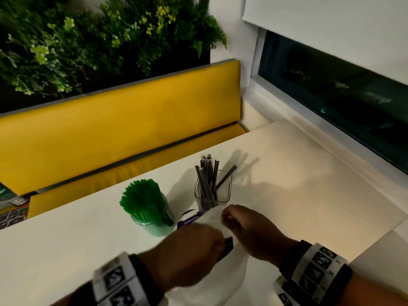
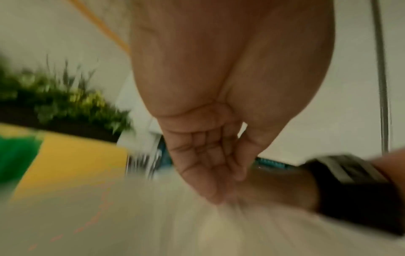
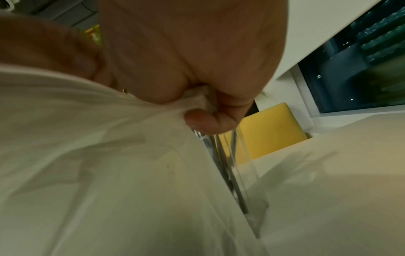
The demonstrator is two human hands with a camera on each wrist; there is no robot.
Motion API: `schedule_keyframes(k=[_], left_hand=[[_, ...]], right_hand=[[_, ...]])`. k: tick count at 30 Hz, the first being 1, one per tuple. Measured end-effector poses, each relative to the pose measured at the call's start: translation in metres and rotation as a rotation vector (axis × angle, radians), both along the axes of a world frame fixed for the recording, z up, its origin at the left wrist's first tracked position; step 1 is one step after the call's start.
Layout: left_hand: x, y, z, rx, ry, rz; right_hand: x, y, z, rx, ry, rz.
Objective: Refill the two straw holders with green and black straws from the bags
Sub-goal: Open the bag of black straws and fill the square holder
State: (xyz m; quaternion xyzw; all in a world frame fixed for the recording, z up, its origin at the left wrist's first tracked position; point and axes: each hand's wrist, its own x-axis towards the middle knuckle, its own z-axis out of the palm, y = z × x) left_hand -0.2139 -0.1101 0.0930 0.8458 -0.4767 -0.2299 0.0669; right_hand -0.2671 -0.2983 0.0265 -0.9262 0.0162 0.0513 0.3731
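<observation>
Straws fill both holders on the white counter (image 1: 298, 195): a tight bundle of green straws (image 1: 141, 199) stands upright in a round clear holder (image 1: 152, 224) on the left, and a loose handful of black straws (image 1: 207, 180) leans at different angles in a square clear holder (image 1: 213, 193) just to its right. The two holders stand near each other without touching.

Directly in front of the square holder, a white plastic bag (image 1: 212, 281) lies on the counter, with both hands at its mouth. The right hand (image 1: 249, 230) has its fingers curled and pinches the edge of the bag; the right wrist view shows the bag (image 3: 109, 164) bunched between thumb and fingers (image 3: 199, 121), with the wall of the square holder (image 3: 247, 173) just beyond. The left hand (image 1: 189, 252) is over the bag opening with a few dark straw ends (image 1: 227, 246) showing at its fingertips. In the left wrist view the left hand (image 2: 203, 155) looks loosely straight-fingered, but the picture is blurred and I cannot tell whether it grips those straws. A bit of blue-printed packaging (image 1: 189, 218) peeks out between the bag and the round holder.

Behind the counter runs a yellow bench seat (image 1: 123, 120) with green plants (image 1: 88, 40) above it, and a dark window (image 1: 331, 91) on the right.
</observation>
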Motion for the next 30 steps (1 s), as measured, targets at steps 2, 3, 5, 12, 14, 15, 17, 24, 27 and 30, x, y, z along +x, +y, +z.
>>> schedule_keyframes(k=[2, 3, 5, 12, 14, 15, 17, 24, 27, 30], left_hand=[[-0.014, 0.000, -0.033, 0.111, 0.130, 0.120], [-0.017, 0.001, -0.049, 0.112, 0.181, 0.216], [-0.021, -0.002, -0.073, 0.124, 0.257, 0.331], [-0.032, -0.012, -0.103, 0.240, 0.112, 0.374], [-0.030, -0.009, -0.107, 0.183, 0.144, 0.347], [-0.028, -0.008, -0.106, 0.159, 0.172, 0.338], [-0.025, -0.005, -0.100, 0.081, 0.290, 0.333], [-0.011, 0.019, -0.053, -0.232, 0.457, 0.252], [-0.009, 0.019, -0.043, -0.260, 0.456, 0.204], [-0.007, 0.016, -0.002, -0.489, 0.571, 0.266]], right_hand=[[-0.002, 0.007, 0.002, 0.038, -0.011, 0.059], [-0.004, 0.013, 0.004, 0.041, -0.014, 0.086], [-0.009, 0.022, 0.004, 0.052, -0.027, 0.120], [-0.023, 0.037, 0.009, 0.132, 0.010, 0.123], [-0.025, 0.034, 0.007, 0.075, 0.000, 0.092], [-0.025, 0.031, 0.005, 0.040, -0.022, 0.079], [-0.025, 0.023, 0.001, -0.017, -0.067, 0.070], [-0.023, 0.003, 0.001, -0.062, -0.078, -0.016], [-0.021, 0.005, 0.002, -0.040, -0.083, -0.011], [-0.020, 0.002, -0.001, -0.118, -0.038, -0.018]])
